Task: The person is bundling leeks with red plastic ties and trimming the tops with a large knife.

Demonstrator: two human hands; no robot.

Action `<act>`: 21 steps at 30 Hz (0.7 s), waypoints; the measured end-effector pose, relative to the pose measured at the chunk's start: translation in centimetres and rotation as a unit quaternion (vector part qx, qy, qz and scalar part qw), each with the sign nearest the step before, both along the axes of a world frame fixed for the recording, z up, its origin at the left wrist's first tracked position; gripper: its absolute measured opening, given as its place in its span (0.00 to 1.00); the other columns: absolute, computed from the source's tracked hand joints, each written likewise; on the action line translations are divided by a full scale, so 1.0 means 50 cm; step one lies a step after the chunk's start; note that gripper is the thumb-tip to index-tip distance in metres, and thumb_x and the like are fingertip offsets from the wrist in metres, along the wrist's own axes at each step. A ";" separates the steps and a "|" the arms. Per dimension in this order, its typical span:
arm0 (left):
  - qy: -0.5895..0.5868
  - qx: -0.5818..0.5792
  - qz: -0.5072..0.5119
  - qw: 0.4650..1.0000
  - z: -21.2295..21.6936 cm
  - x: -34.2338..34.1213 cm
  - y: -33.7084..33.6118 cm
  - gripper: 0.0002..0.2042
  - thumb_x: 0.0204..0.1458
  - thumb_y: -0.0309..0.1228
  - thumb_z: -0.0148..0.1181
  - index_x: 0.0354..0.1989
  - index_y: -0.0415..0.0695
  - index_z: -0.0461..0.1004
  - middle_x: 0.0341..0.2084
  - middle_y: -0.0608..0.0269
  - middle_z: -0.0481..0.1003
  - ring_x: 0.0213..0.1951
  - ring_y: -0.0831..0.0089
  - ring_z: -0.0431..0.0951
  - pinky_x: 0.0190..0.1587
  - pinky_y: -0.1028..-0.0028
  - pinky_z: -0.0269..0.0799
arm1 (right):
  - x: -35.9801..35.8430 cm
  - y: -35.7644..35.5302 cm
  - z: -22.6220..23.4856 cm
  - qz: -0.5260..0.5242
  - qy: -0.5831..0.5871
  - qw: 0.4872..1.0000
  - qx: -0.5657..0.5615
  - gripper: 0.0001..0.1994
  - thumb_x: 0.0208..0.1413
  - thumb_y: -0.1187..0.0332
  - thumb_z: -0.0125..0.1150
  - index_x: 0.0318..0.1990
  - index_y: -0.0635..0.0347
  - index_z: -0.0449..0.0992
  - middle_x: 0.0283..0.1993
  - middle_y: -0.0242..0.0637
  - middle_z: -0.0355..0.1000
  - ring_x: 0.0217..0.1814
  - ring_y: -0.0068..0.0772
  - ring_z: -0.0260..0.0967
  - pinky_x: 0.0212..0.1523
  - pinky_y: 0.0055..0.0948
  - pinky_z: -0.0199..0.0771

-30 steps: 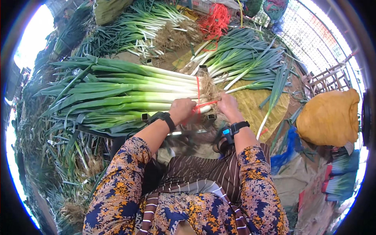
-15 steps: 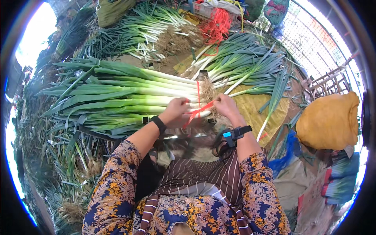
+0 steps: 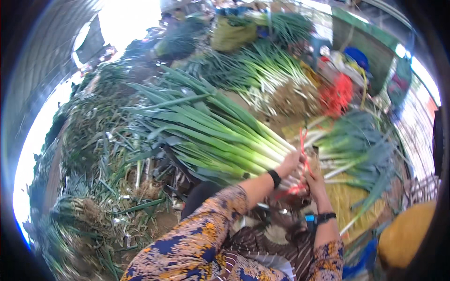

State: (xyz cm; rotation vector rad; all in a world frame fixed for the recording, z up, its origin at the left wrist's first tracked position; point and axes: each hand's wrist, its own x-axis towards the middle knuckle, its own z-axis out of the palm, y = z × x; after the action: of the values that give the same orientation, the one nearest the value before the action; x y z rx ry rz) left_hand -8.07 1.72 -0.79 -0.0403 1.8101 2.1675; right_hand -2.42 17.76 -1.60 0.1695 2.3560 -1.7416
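A big bundle of leeks [image 3: 225, 136] lies in front of me, its green leaves fanning to the upper left and its white ends toward my hands. A red plastic ribbon [image 3: 303, 138] runs around the bundle close to the roots, with a loose part hanging below my hands. My left hand [image 3: 291, 164] is closed over the white stalks beside the ribbon. Just right of it, my right hand [image 3: 316, 182] is closed on the ribbon at the root end. Blur hides the fingertips and any knot.
Loose leeks [image 3: 358, 150] lie on yellow sheeting [image 3: 344, 199] at right. Behind is another leek pile [image 3: 276, 70], with red ribbons [image 3: 336, 93] beside it. Leaf scraps [image 3: 112, 159] heap at left; a filled yellow sack [image 3: 408, 236] stands at lower right.
My view has swung left, so the scene has shifted right and tilted. My left hand has come closer to the right one, onto the stalks by the ribbon.
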 end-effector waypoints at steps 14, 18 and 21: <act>0.330 -0.266 -0.089 0.901 -0.092 0.092 -0.014 0.10 0.47 0.33 0.54 0.37 0.43 0.74 0.30 0.52 0.75 0.31 0.59 0.76 0.32 0.65 0.70 | -0.029 -0.025 0.015 -0.095 -0.185 0.940 -0.270 0.07 0.55 0.67 0.50 0.36 0.59 0.71 0.22 0.31 0.67 0.16 0.21 0.63 0.15 0.22 0.65; 0.308 -0.431 -0.202 0.824 -0.012 0.127 0.032 0.14 0.46 0.36 0.54 0.40 0.45 0.69 0.27 0.49 0.73 0.34 0.52 0.74 0.33 0.59 0.70 | -0.007 -0.010 0.041 -0.192 -0.212 0.908 -0.307 0.07 0.56 0.66 0.49 0.37 0.57 0.71 0.23 0.31 0.69 0.19 0.23 0.68 0.16 0.23 0.68; 0.298 -0.411 -0.124 0.853 -0.022 0.126 0.036 0.13 0.47 0.35 0.53 0.39 0.44 0.70 0.27 0.49 0.74 0.33 0.52 0.74 0.32 0.59 0.70 | -0.012 0.021 0.026 -0.165 -0.209 0.914 -0.307 0.07 0.56 0.65 0.50 0.37 0.56 0.70 0.24 0.30 0.70 0.20 0.24 0.69 0.17 0.23 0.68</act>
State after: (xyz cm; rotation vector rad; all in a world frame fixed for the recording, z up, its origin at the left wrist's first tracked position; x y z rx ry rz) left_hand -1.75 3.55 -1.91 0.6987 2.7656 1.1398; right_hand -3.04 18.82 -0.30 0.7799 1.4602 -2.2294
